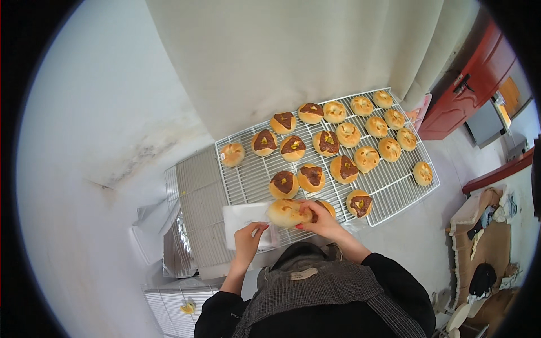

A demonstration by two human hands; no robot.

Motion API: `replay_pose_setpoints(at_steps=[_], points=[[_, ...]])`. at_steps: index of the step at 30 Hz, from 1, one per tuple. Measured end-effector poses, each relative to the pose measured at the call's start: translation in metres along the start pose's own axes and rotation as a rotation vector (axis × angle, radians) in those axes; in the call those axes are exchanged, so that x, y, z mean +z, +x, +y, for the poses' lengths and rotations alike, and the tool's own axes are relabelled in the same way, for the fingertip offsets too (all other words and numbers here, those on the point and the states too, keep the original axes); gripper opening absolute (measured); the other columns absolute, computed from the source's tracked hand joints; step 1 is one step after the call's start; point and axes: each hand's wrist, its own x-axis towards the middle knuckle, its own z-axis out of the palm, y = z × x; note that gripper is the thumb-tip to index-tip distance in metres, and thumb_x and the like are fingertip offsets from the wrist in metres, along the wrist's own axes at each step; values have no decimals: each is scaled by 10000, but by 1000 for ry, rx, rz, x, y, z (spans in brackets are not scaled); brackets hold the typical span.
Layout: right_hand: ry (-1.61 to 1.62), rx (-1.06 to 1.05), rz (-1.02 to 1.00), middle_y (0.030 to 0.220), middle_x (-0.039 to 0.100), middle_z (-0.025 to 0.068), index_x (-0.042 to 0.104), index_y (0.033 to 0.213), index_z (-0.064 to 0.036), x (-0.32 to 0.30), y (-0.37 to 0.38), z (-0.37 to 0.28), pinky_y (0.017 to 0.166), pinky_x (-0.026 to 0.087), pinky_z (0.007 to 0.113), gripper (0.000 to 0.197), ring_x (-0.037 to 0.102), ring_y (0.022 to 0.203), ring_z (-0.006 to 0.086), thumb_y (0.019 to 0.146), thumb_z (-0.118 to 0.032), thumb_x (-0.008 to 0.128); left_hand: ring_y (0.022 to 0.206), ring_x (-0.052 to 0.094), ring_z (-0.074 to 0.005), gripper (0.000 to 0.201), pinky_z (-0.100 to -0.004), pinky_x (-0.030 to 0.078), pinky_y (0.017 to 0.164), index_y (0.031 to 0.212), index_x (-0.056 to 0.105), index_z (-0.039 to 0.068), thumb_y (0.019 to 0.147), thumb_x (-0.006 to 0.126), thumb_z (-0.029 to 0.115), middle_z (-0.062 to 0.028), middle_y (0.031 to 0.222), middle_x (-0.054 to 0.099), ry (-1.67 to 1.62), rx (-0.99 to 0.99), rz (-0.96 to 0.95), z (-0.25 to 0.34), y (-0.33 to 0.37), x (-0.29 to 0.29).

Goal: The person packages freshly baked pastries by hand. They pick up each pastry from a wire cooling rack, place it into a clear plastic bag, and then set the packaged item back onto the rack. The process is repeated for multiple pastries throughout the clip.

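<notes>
My right hand (321, 220) grips a pale golden bun (289, 213) above the near edge of a white wire rack (225, 186), its fingers wrapped round the bun's right end. To the left, my left hand (247, 243) is closed in a pinch at the edge of a thin white plastic bag (236, 217), one of what looks like a flat stack on the rack. The bun is just above and right of the left fingertips. Partly hidden behind my right hand lies a chocolate-topped bun (326, 207).
Several chocolate-topped buns (283, 182) and plain golden buns (366, 159) stand in rows on the rack. One bun (232, 154) at far left appears wrapped. Beyond hangs a beige curtain (293, 50); a red door (470, 84) stands at right, a cluttered brown couch (484, 242) below it.
</notes>
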Motion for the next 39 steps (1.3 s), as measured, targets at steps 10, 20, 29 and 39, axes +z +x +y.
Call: replay_pose_setpoints(at_steps=[10, 20, 29, 39], points=[[-406, 89, -486, 1088, 545, 99, 490, 1000, -72, -39, 19, -63, 732, 438, 304, 368, 544, 929, 173, 731, -230, 685, 1104, 506, -281, 635, -324, 417, 907, 1275, 405, 38, 696, 666, 30, -143, 1237, 489, -201, 299, -117, 40, -5, 6], [-827, -361, -74, 792, 553, 121, 543, 952, -57, 18, 15, -28, 682, 457, 378, 195, 562, 778, 313, 809, -189, 557, 1078, 528, -277, 298, -315, 398, 915, 1172, 502, -11, 915, 395, 95, -177, 1179, 528, -415, 90, 78, 12, 2, 52], [-1120, -262, 99, 1171, 494, 43, 500, 1192, -214, -14, -60, 105, 808, 414, 364, 506, 487, 986, 249, 721, -46, 581, 1177, 425, -303, 467, -416, 312, 999, 1223, 440, 37, 761, 506, 72, -148, 1264, 454, 417, 373, -87, -93, -75, 69], [-1185, -441, 81, 1214, 464, 15, 511, 1192, -252, 4, -36, 122, 830, 365, 366, 547, 458, 1006, 224, 673, -224, 679, 1151, 456, -305, 537, -407, 373, 958, 1236, 401, -1, 736, 588, 53, -167, 1255, 451, -43, 362, -164, -98, -42, 112]])
